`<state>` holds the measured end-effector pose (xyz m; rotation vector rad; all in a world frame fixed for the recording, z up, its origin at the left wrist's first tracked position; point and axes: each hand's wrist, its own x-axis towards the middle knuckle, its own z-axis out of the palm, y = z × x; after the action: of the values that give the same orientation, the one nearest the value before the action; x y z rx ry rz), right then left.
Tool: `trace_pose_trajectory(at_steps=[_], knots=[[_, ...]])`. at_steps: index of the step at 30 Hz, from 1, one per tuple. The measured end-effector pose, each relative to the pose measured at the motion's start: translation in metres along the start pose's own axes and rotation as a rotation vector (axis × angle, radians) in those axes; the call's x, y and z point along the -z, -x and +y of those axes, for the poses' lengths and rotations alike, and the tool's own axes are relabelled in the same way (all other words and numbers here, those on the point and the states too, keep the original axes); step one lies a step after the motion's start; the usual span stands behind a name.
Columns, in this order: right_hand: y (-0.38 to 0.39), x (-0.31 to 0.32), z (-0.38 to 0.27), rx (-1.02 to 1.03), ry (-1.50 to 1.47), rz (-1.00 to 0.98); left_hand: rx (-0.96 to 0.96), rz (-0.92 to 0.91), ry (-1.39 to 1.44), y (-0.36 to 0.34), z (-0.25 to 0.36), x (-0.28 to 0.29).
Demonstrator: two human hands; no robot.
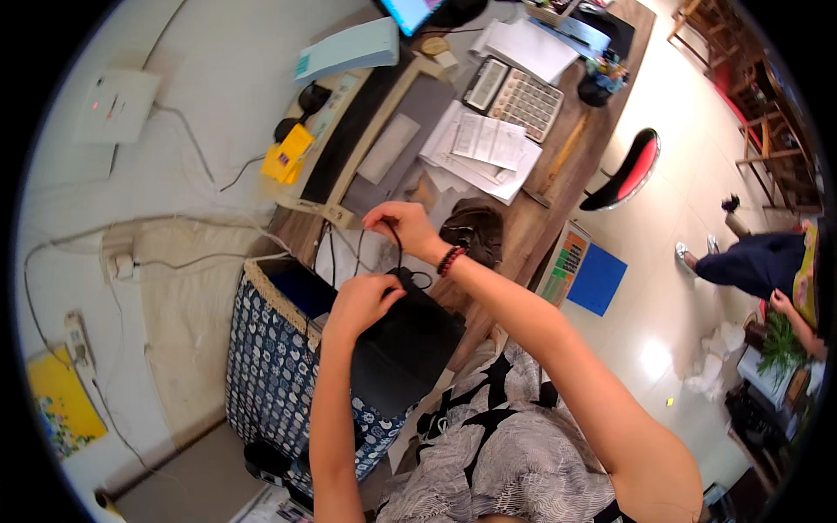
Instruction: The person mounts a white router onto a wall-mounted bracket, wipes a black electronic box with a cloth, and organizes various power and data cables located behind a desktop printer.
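My right hand (405, 228), with a beaded bracelet at the wrist, pinches a thin black cord (397, 237) beside the printer’s front corner. Lower and to the left, my left hand (362, 303) is closed at the top of a black soft bag (405, 353), near a small loop of cord; exactly what its fingertips grip is unclear. The bag lies over a blue patterned fabric bin (261, 366) with a lace-like rim. A crumpled brown leather item (471, 227) lies just right of my right hand.
The wooden desk (558, 179) holds a printer (353, 113), calculator (514, 96), papers (479, 152) and pen cup (597, 85). Wall cables run at left. Below right are a scale with a blue plate (595, 275) and a red-black stool (623, 170). Another person (750, 261) is at far right.
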<state>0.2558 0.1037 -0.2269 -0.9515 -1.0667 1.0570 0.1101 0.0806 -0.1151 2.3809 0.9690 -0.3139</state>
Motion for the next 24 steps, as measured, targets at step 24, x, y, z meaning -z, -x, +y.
trace_pose_trajectory(at_steps=[24], knots=[[0.021, 0.103, -0.053, -0.669, -0.651, 0.059, 0.103, 0.093, 0.322, -0.067, -0.005, -0.016]])
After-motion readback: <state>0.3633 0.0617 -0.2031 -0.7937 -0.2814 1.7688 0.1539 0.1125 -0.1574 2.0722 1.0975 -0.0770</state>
